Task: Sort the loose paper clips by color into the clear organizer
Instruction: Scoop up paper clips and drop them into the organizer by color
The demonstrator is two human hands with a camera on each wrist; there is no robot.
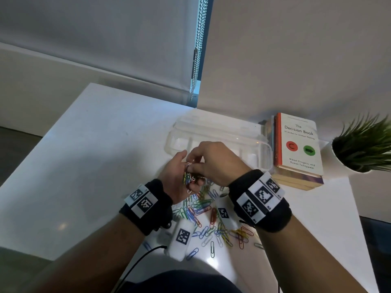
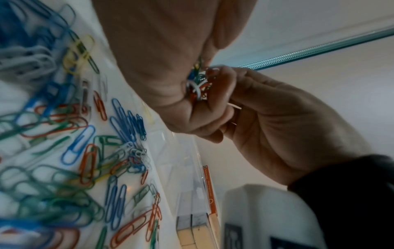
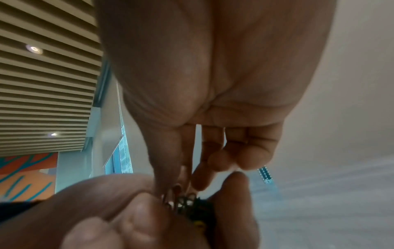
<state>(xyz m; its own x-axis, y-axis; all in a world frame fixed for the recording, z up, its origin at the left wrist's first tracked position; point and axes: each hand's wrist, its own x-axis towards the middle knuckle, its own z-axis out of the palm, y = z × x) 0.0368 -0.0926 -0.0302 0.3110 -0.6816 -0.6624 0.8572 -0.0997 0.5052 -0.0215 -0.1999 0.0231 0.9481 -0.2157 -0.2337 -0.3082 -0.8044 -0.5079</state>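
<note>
My left hand (image 1: 178, 176) is raised over the white table and curls round a bunch of mixed-color paper clips (image 1: 188, 177). My right hand (image 1: 213, 161) meets it from the right, thumb and forefinger pinching a clip at the top of that bunch (image 2: 199, 84). The bunch shows dark between both hands in the right wrist view (image 3: 187, 204). A heap of loose paper clips (image 1: 211, 216) in blue, green, red, yellow and white lies on the table under my wrists (image 2: 89, 151). The clear organizer (image 1: 249, 142), its lid open, stands just beyond my hands.
A stack of books (image 1: 296, 151) sits right of the organizer, and a potted plant (image 1: 364, 144) at the far right edge. A blind with a bead chain (image 1: 196, 49) hangs behind the table. A black cable (image 1: 135, 265) runs off my left wrist.
</note>
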